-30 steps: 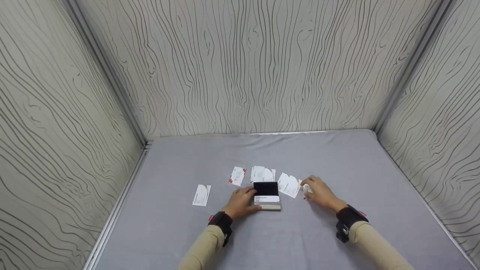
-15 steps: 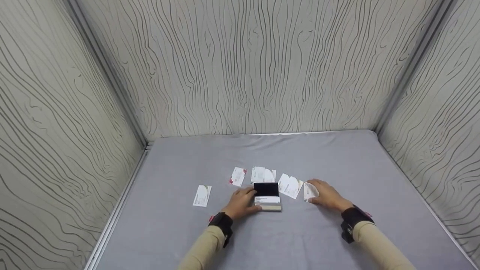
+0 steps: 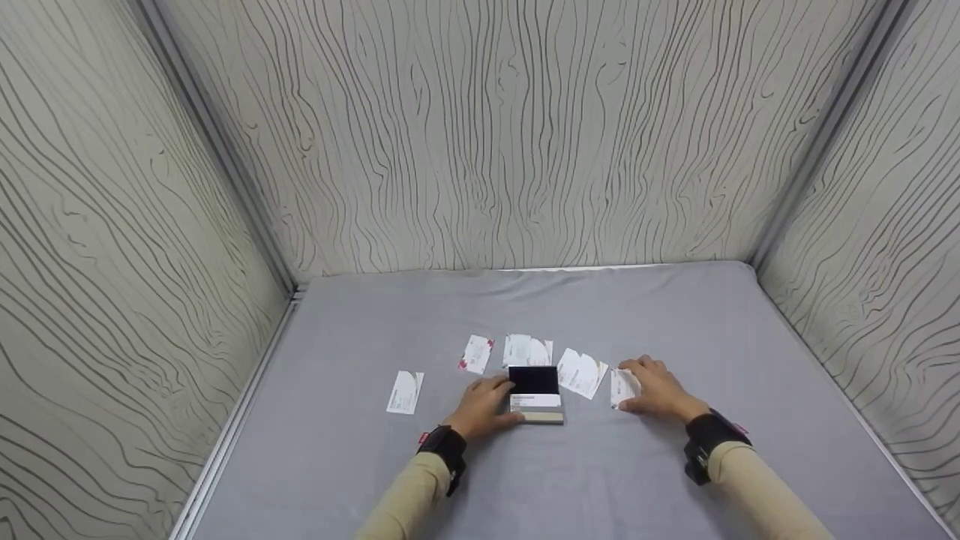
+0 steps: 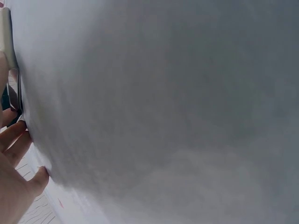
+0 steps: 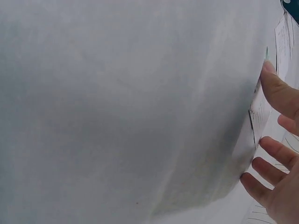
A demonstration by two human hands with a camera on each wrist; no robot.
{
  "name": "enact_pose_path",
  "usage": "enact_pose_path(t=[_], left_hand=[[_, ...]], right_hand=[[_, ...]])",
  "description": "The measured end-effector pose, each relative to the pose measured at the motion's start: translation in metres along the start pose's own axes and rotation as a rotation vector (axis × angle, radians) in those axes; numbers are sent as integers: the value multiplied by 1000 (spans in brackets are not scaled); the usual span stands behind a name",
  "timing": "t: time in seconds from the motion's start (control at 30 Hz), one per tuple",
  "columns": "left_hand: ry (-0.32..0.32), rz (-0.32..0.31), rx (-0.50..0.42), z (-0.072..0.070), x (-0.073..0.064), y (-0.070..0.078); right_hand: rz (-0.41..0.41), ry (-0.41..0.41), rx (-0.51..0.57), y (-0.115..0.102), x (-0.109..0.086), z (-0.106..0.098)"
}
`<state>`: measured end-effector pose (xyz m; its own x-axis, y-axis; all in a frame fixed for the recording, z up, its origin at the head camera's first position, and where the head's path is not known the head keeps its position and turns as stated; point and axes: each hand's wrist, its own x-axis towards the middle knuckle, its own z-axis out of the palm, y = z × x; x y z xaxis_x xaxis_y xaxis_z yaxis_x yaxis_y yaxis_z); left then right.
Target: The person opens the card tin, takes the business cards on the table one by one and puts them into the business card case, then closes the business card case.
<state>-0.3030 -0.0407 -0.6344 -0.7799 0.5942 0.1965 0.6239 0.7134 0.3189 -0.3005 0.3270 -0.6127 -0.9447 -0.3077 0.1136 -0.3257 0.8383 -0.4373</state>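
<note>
My left hand (image 3: 480,407) grips the left side of an open business card case (image 3: 534,380). The case has a dark inner lid, with white cards showing in its lower half. In the left wrist view, part of the case (image 4: 6,37) appears at the edge beside the left fingers. My right hand (image 3: 656,388) pinches a white business card (image 3: 623,387) by its edges, low over the cloth. The right wrist view shows the thumb on this card (image 5: 259,109) and the fingers along its far side. The palm hides part of the card.
Several business cards lie around the case: one alone at the left (image 3: 405,392), a red-cornered card (image 3: 476,354), overlapping cards (image 3: 527,349) behind the case, and a fanned group (image 3: 581,373) to its right. Grey cloth (image 3: 360,315) covers the table; patterned walls (image 3: 480,150) enclose it.
My right hand has drawn slightly to the right with its card, away from the fanned group, uncovering more of the card. The left hand and the case stay in place.
</note>
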Motion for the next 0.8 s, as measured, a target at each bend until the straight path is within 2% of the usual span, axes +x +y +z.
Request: enact_pose_path(t=[0.2, 0.53, 0.67, 0.8], left_hand=[[-7, -8, -10, 0, 0, 0], [-5, -10, -11, -2, -1, 0], [11, 13, -6, -2, -2, 0], [72, 77, 17, 2, -2, -3]], right_hand=[[58, -30, -28, -2, -2, -5], [56, 34, -11, 1, -1, -8], [14, 77, 7, 0, 0, -8], [-57, 132, 17, -2, 0, -9]])
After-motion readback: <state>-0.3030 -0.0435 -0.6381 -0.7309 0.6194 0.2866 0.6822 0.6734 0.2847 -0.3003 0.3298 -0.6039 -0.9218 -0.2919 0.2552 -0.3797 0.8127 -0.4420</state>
